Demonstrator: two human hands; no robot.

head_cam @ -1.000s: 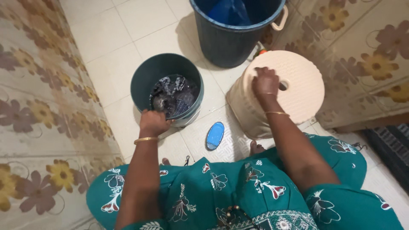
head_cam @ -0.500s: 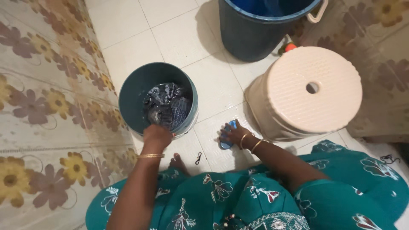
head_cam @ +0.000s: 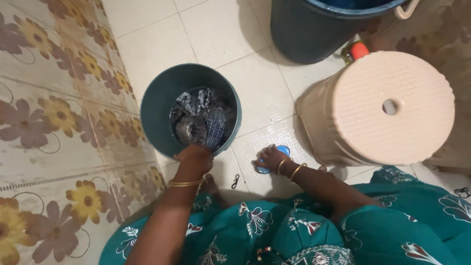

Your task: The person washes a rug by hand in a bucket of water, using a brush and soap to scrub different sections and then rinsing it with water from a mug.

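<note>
A small teal bucket (head_cam: 157, 105) stands on the white tiled floor and holds dark wet cloth (head_cam: 201, 118) in water. My left hand (head_cam: 195, 156) grips the near rim of this bucket. My right hand (head_cam: 271, 159) rests on the floor over a small blue oval object (head_cam: 281, 149), fingers closed around it. Gold bangles are on both wrists. My knees in a green patterned garment fill the bottom of the view.
A beige round plastic stool (head_cam: 387, 108) with a centre hole stands right of my right hand. A large dark blue bin (head_cam: 314, 29) is at the top. A small red-capped thing (head_cam: 357, 50) sits between them. A floral tiled wall (head_cam: 54, 122) runs along the left. A small black item (head_cam: 236, 181) lies between my hands.
My right hand left the stool top and came down to the blue object on the floor. The left hand stayed on the bucket rim. The view shifted closer.
</note>
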